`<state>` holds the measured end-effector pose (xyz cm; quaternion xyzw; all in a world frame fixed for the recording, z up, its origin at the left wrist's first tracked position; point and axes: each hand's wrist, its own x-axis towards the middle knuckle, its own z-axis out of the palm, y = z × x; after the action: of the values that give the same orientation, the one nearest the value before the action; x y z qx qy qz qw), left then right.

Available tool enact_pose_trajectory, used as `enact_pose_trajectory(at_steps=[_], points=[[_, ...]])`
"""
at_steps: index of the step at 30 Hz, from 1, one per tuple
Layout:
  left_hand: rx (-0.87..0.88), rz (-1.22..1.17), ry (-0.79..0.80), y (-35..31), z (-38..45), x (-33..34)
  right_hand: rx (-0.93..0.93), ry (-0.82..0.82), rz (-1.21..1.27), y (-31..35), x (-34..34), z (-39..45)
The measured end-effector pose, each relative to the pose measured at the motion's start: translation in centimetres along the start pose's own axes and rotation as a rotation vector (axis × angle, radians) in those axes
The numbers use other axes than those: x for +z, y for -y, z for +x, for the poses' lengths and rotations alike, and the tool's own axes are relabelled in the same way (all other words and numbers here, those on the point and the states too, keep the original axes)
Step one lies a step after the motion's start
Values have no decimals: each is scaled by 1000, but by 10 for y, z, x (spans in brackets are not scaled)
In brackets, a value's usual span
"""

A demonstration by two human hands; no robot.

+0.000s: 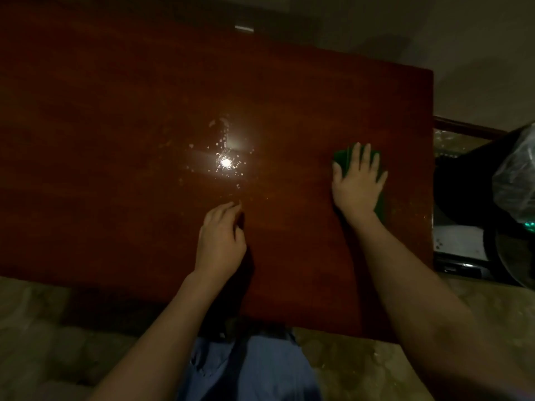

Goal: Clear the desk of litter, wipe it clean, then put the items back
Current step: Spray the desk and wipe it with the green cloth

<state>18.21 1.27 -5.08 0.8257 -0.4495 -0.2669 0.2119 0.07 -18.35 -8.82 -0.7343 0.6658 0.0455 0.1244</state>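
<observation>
Dark red worktop (115, 140) is being wiped. A green cloth (343, 156) is pressed flat near the right edge by the right hand (357, 183). Crumbs (225, 163) are left mid-worktop. Nothing is held by the loosely curled left hand (221, 238).

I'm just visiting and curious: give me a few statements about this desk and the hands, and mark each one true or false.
1. The right hand lies flat on a green cleaning cloth. True.
2. The left hand holds a spray bottle. False: it holds nothing visible; its fingertips sit on the dark red wooden desk.
3. Pale crumbs or droplets dot the desk's middle around a light glare. True.
4. The green cloth is at the desk's left end. False: it is near the right edge.
5. Books are stacked on the desk. False: none show.
</observation>
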Motion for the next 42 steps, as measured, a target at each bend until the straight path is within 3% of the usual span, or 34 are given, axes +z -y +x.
enact_pose_trajectory(at_steps=[2, 6, 9, 11, 14, 17, 21, 23, 27, 30, 32, 34, 37, 42], points=[[-6, 14, -14, -7, 11, 0, -156, 31, -47, 31, 1, 17], [-9, 47, -38, -21, 39, 1, -652, 115, -116, 65, 17, -15], [-2, 43, -32, -42, 60, 7, -943, 175, -197, 43, 29, -58], [-1, 38, -9, -58, 71, 14, -998, 221, -263, 10, 31, -69], [8, 25, 3, -75, 83, 22, -866, 179, -219, -44, 18, -48], [-2, 22, 2, -82, 93, 27, -558, 121, -153, -74, -5, 5], [-16, 30, -22, -88, 102, 29, -152, 25, -28, -35, -26, 95], [-17, 37, -19, -91, 104, 29, -156, 27, -15, 3, -28, 128], [-25, 68, -33, -93, 112, 32, -502, 74, -101, 54, -19, 124], [-38, 89, -28, -96, 121, 32, -821, 137, -144, 43, -8, 80], [-33, 104, -4, -99, 126, 32, -937, 164, -183, 16, -7, 59], [-37, 121, 13, -100, 133, 32, -877, 161, -212, -15, -9, 62], [-67, 128, 15, -99, 139, 32, -526, 91, -139, -39, -23, 100], [-107, 79, -14, -93, 141, 33, -168, -21, -35, -22, -45, 195]])
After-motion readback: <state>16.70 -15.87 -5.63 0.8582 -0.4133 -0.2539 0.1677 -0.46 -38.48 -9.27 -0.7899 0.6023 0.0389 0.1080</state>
